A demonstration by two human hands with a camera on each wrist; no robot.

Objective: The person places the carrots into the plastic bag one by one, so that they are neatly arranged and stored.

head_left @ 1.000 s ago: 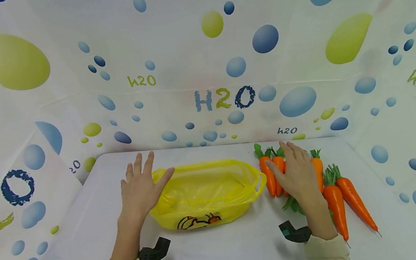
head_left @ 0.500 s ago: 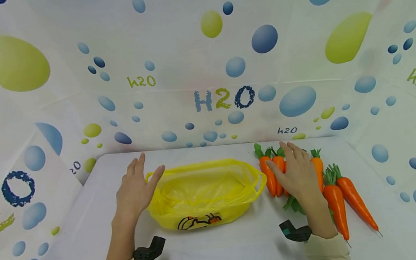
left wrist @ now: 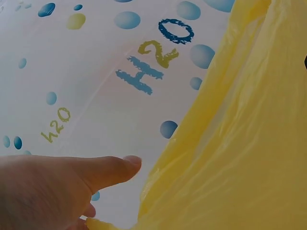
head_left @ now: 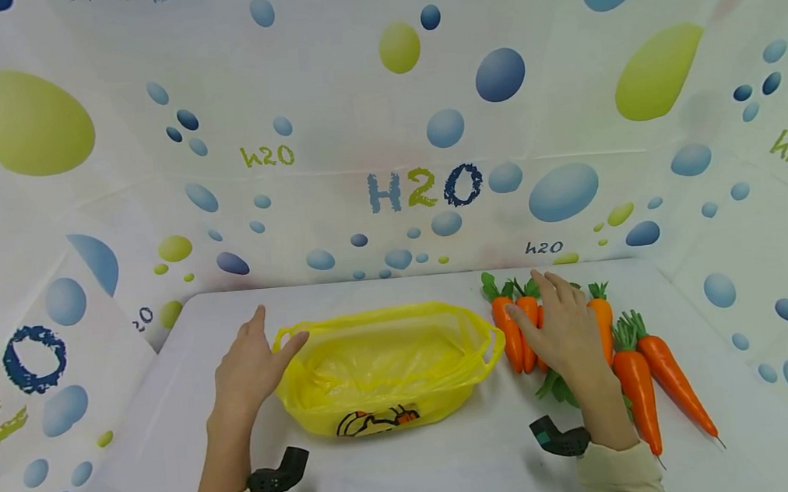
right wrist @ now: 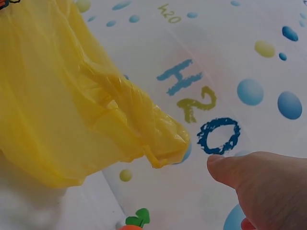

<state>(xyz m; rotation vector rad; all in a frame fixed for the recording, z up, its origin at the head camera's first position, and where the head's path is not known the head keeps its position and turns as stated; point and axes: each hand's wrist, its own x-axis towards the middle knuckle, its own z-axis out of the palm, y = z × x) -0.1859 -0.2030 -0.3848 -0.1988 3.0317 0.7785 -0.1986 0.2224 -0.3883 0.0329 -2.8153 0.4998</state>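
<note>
- My left hand (head_left: 246, 370) is hovering spread, yellow plastic bag (head_left: 443, 407) beside it.
- My right hand (head_left: 571, 336) too, carrots (head_left: 635, 389) beneath.
- I'm seemingly preparing; gripping a carrot seems needed.

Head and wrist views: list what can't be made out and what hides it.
Head view: the number of carrots; the right hand covers some.
Head view: the lower part of the print, where the yellow bag curves under.
Left wrist view: whether the left hand touches the bag; the bottom edge crops that hand.
Right wrist view: most of a carrot, cut by the bottom edge.
</note>
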